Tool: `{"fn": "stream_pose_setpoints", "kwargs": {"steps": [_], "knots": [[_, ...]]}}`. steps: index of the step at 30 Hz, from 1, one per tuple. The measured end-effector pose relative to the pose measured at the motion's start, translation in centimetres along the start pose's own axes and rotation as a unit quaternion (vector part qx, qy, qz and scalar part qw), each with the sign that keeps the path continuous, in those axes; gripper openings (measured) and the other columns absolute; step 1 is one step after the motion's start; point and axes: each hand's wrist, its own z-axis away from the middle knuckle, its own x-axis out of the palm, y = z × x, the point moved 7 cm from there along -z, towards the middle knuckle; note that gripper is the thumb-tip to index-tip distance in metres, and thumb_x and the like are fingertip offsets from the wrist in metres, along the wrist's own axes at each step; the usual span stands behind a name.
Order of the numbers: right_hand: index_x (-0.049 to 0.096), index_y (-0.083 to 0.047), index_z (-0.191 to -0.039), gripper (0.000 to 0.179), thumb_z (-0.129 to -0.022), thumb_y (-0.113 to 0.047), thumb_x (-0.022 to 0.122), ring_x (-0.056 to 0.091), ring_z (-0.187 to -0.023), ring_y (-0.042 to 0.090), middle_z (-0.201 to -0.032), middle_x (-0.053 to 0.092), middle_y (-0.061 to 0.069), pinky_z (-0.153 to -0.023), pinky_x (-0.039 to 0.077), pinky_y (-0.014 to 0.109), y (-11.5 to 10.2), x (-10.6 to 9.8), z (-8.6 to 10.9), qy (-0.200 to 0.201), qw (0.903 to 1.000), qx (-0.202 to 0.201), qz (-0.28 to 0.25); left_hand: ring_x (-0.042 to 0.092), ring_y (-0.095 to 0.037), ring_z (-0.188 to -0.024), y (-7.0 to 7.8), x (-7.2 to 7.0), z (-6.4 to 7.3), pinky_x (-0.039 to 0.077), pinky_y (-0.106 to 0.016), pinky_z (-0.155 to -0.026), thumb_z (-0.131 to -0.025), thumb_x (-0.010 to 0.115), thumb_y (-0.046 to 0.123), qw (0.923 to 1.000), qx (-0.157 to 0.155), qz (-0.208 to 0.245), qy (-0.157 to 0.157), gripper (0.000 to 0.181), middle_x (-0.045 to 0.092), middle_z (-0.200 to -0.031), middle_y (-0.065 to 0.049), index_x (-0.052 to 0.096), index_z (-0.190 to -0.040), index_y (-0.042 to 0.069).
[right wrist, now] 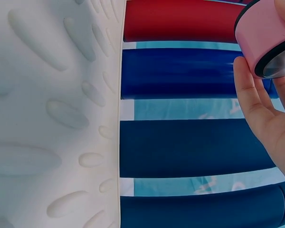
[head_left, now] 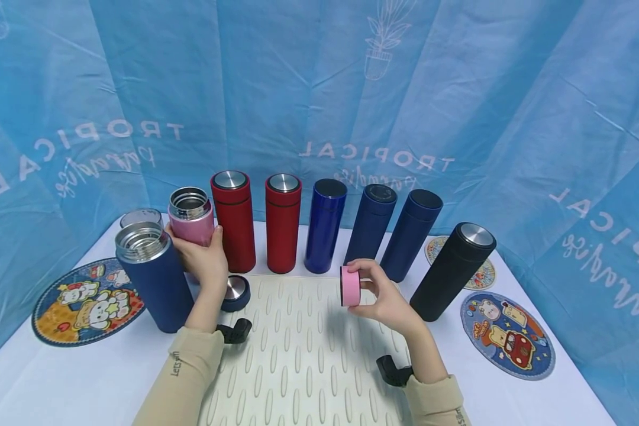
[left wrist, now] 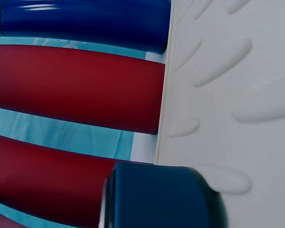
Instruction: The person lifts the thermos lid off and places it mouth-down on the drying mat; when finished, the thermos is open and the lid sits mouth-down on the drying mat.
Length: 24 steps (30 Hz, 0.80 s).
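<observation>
On the left, my left hand (head_left: 206, 257) grips a pink thermos (head_left: 193, 228) whose steel mouth is uncovered. My right hand (head_left: 386, 302) pinches a pink lid (head_left: 351, 286) above the mat, turned on its side; the right wrist view shows the lid (right wrist: 263, 35) with black edges and a metallic top. Just left of the left hand stands an open navy thermos (head_left: 157, 284) with a bare steel neck. A navy lid (head_left: 236, 294) with a steel top lies beside the left wrist, and this lid (left wrist: 164, 199) looms large in the left wrist view.
Along the back stand two red thermoses (head_left: 235, 231), (head_left: 283, 231), a glossy blue one (head_left: 325, 231) and two navy ones (head_left: 371, 228), (head_left: 412, 236). A black thermos (head_left: 449, 275) stands right. Round cartoon mats (head_left: 93, 305), (head_left: 508, 337) flank the cream textured mat (head_left: 298, 367).
</observation>
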Motion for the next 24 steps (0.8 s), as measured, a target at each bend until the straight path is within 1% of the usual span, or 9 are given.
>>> {"fn": "stream_pose_setpoints", "kwargs": {"steps": [2,6,10,14,17,19,24], "knots": [[0.040,-0.011,-0.123,0.068,-0.067,0.011,0.072,0.044,-0.112,0.024,-0.134,0.038,0.011,-0.094,0.042,0.027,0.0,0.1,0.0,-0.001,1.0000,0.003,0.000,0.021,-0.013,-0.136,-0.2,0.0,0.0,0.017,-0.029,-0.112,-0.083,0.068,0.022,0.9999,-0.011,0.002,0.000,0.086,0.021,-0.149,-0.003,0.010,-0.146,0.013],[0.040,-0.012,-0.123,0.068,-0.067,0.010,0.072,0.044,-0.113,0.024,-0.134,0.038,0.009,-0.094,0.043,0.028,0.0,0.1,0.0,-0.003,1.0000,0.004,-0.001,0.017,-0.015,-0.138,-0.5,-0.2,-0.2,0.013,-0.028,-0.113,-0.084,0.067,0.023,0.9995,-0.028,-0.013,0.005,0.088,0.018,-0.151,-0.006,0.006,-0.146,0.010],[0.040,-0.012,-0.123,0.068,-0.068,0.010,0.072,0.044,-0.113,0.024,-0.133,0.039,0.007,-0.094,0.043,0.030,0.0,0.2,0.0,-0.004,1.0000,0.004,-0.004,0.019,-0.018,-0.138,-0.8,-0.3,-0.6,0.013,-0.026,-0.112,-0.084,0.067,0.025,0.9984,-0.049,-0.028,0.008,0.089,0.020,-0.150,-0.010,0.006,-0.146,0.006],[0.040,-0.011,-0.124,0.067,-0.068,0.010,0.072,0.044,-0.113,0.022,-0.132,0.039,0.004,-0.095,0.043,0.034,0.1,0.2,0.0,-0.007,0.9999,0.007,-0.005,0.021,-0.018,-0.137,-1.0,-0.4,-0.9,0.014,-0.027,-0.112,-0.083,0.067,0.027,0.9973,-0.067,-0.031,0.009,0.089,0.022,-0.149,-0.010,0.008,-0.146,0.006],[0.040,-0.010,-0.124,0.067,-0.069,0.010,0.072,0.044,-0.113,0.022,-0.132,0.040,0.004,-0.095,0.043,0.038,0.1,0.2,0.0,-0.006,1.0000,0.006,-0.004,0.022,-0.017,-0.136,-1.1,-0.4,-1.0,0.015,-0.027,-0.112,-0.083,0.068,0.028,0.9970,-0.071,-0.031,0.004,0.089,0.023,-0.149,-0.010,0.008,-0.146,0.007],[0.040,-0.010,-0.124,0.067,-0.069,0.010,0.072,0.045,-0.112,0.022,-0.131,0.040,0.004,-0.095,0.043,0.038,0.0,0.3,-0.1,-0.005,1.0000,0.004,-0.003,0.022,-0.017,-0.136,-1.3,-0.4,-1.1,0.015,-0.027,-0.112,-0.083,0.068,0.029,0.9970,-0.072,-0.028,0.002,0.090,0.023,-0.149,-0.010,0.008,-0.146,0.008],[0.041,-0.012,-0.126,0.067,-0.070,0.004,0.075,0.046,-0.111,0.023,-0.130,0.040,0.004,-0.093,0.045,0.030,-0.1,0.4,-0.1,-0.004,1.0000,0.008,0.001,0.022,-0.017,-0.136,-1.5,-0.3,-1.1,0.015,-0.025,-0.112,-0.083,0.068,0.028,0.9971,-0.072,-0.023,-0.002,0.090,0.022,-0.149,-0.010,0.007,-0.146,0.008]]}}
